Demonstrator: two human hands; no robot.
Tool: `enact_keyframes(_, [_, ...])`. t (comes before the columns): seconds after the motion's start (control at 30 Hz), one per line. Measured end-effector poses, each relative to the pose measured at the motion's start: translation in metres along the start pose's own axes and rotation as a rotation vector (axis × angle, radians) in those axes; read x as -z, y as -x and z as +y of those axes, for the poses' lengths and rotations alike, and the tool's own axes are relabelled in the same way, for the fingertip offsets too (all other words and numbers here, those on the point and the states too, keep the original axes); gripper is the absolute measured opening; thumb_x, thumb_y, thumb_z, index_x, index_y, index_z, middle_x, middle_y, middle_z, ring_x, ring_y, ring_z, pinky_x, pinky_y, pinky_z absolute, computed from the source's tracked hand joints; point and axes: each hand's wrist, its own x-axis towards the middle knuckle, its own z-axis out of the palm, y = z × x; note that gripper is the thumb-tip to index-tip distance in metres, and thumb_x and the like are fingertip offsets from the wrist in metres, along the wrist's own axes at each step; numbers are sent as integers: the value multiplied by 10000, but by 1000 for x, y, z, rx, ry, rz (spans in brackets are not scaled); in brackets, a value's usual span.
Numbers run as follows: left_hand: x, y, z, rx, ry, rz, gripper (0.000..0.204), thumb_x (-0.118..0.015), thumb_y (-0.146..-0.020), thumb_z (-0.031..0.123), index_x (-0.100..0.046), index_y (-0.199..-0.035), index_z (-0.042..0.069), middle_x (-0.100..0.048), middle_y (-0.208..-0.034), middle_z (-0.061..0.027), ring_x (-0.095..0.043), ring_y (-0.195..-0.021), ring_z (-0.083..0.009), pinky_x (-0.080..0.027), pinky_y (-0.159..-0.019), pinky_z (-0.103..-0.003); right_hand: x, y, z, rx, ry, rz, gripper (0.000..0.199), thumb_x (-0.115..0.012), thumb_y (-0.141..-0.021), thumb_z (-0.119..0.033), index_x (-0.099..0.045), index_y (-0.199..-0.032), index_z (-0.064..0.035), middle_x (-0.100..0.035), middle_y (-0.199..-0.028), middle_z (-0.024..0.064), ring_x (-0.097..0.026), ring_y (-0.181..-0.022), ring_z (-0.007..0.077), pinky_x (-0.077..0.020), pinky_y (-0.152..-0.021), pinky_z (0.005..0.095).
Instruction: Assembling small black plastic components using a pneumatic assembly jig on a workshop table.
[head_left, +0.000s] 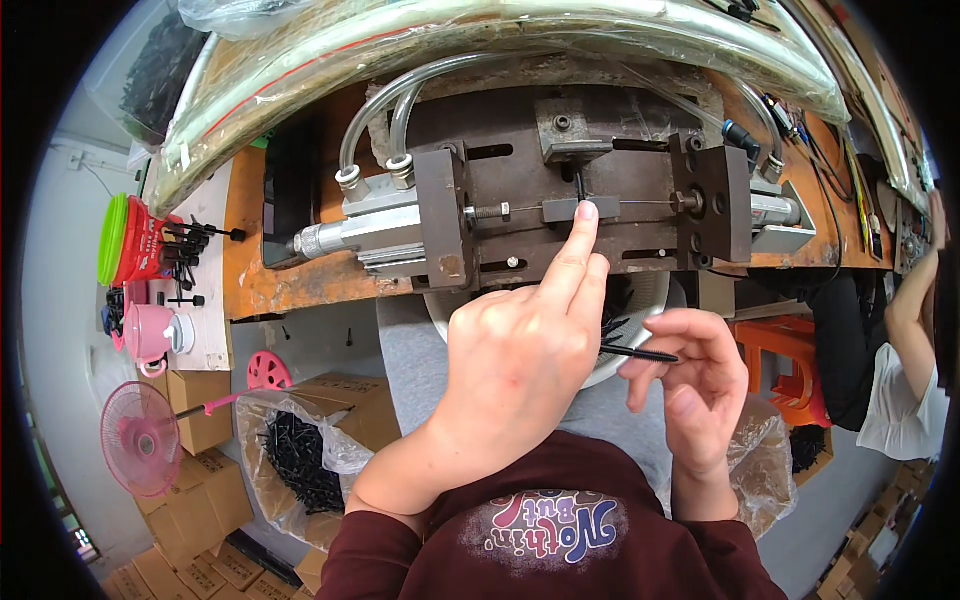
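Note:
My left hand (525,335) reaches over the metal fixture (540,235), its index finger stretched out. That fingertip rests on a small dark block (609,208) at the fixture's middle, where a thin black rod (581,182) stands under a bracket (572,135). A second finger lies alongside; the thumb is hidden. My right hand (706,385), to the right and nearer me, has curled fingers with a slim black plastic stick (650,354) among them. Below my hands, a white basket (655,297) on my lap holds more black pieces, partly covered.
Air cylinders (395,232) with clear hoses (400,85) flank the fixture on the wooden bench (300,290). A bag of black pieces (300,465) stands at lower left near a pink fan (140,438). An orange stool (780,360) and another person's arm (910,300) are at right.

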Motion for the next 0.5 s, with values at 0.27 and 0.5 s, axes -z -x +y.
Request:
enact_keyframes(0.27, [17, 11, 6, 16, 366, 7, 569, -737, -731, 47, -551, -1268, 58, -601, -1191, -86, -649, -865, -192, -515, -593, -280, -18, -14, -10, 75, 70, 99, 160, -601, -878, 40, -594, -1033, 78, -648, -897, 129, -623, -667, 120, -548, -659, 249])
enact_keyframes(0.5, [33, 46, 14, 170, 742, -9, 386, -664, -793, -62, -627, -1170, 12, -678, -894, -93, -610, -669, -116, -474, -542, -226, -13, -22, -17, -96, -130, 166, 151, -611, -904, -62, -614, -1009, 47, -664, -778, 125, -560, -520, 92, -442, -474, 199])
